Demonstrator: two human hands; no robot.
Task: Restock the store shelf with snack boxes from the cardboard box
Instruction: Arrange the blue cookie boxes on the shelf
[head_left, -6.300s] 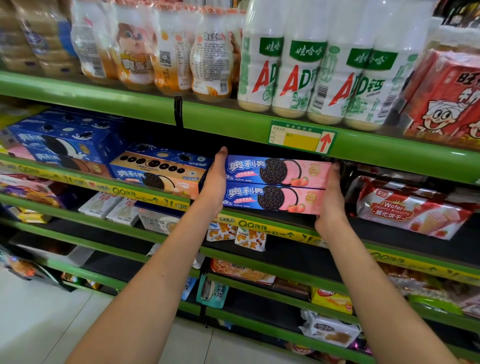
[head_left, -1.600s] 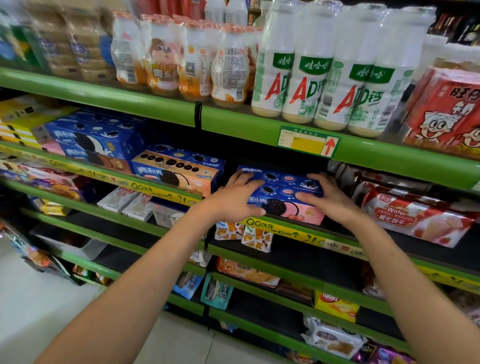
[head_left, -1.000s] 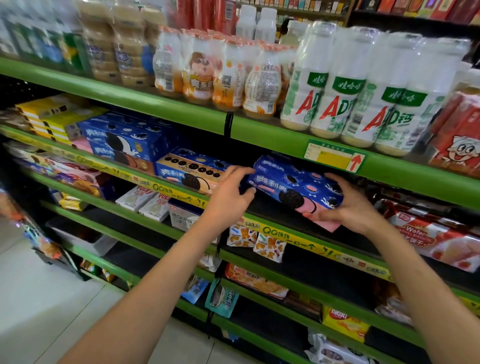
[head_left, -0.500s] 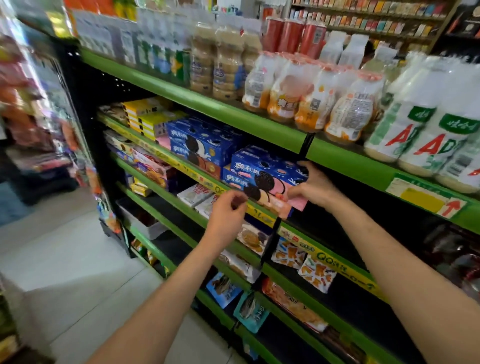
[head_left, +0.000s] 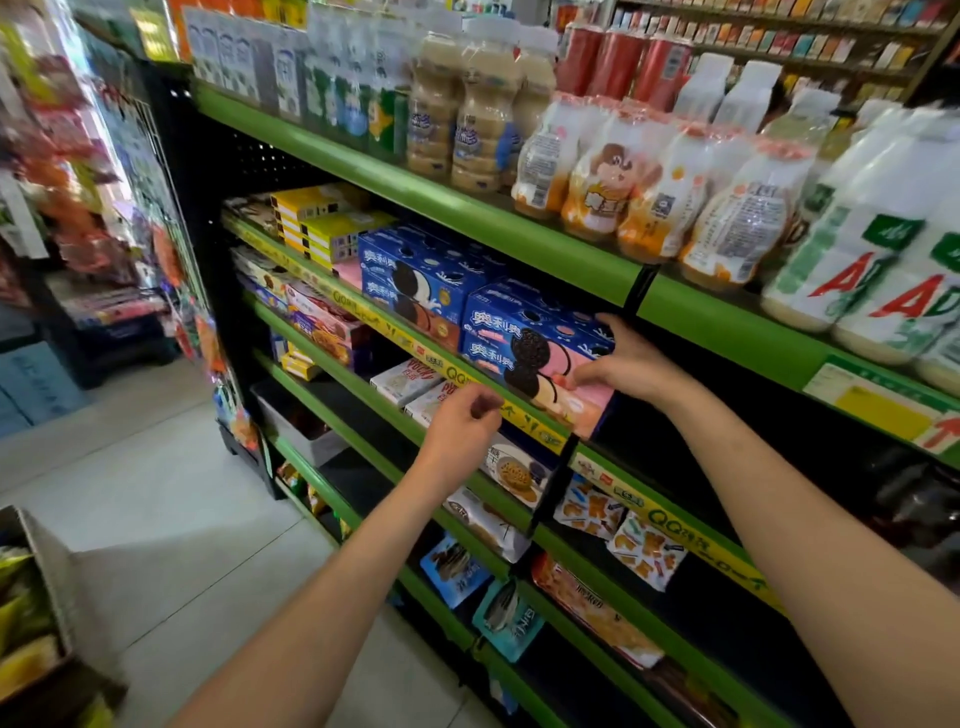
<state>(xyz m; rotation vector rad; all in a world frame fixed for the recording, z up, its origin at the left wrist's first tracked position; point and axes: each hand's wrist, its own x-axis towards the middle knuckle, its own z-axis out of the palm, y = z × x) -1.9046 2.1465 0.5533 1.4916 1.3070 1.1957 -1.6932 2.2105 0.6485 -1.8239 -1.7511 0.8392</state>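
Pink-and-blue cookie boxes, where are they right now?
Head view, centre: the pink-and-blue cookie boxes sit stacked on the second green shelf, right of the blue cookie boxes, with the right hand gripping their right end.

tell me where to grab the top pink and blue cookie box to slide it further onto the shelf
Grip the top cookie box by its short ends, coming from the aisle side. It lies flat and long along the shelf edge, with its right end free, where the right hand already holds.
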